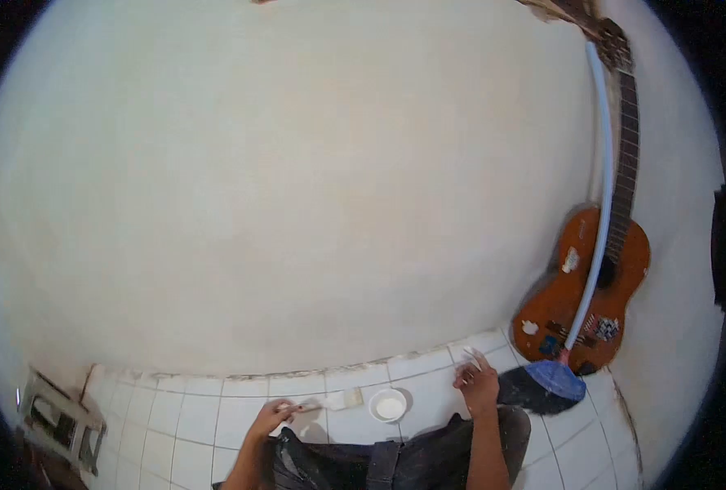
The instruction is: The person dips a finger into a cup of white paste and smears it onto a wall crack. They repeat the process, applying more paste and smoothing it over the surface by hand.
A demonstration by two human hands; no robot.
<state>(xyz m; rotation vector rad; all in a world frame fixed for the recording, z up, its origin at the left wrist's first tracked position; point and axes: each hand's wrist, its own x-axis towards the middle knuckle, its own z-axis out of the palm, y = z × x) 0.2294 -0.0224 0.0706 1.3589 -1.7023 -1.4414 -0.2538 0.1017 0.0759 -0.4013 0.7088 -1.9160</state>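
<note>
Low in the head view, my left hand (275, 416) is closed around the handle end of a flat paintbrush (336, 401). The brush points right, its pale bristles close to a small white bowl (389, 405) holding a white substance, which looks like paint. To the right of the bowl, above the floor by my knee, is my right hand (479, 385). Its fingers are apart and partly bent, one stretched forward. A faint pale spot shows by those fingertips; I cannot make out whether it is an object or the floor.
A bare off-white wall (322, 204) rises behind the white tiled floor (191, 408). In the right corner lean an orange-brown guitar (579, 245) and a broom with a light blue handle (606, 155) and blue head (555, 380). A grey frame-like object (62, 420) stands left.
</note>
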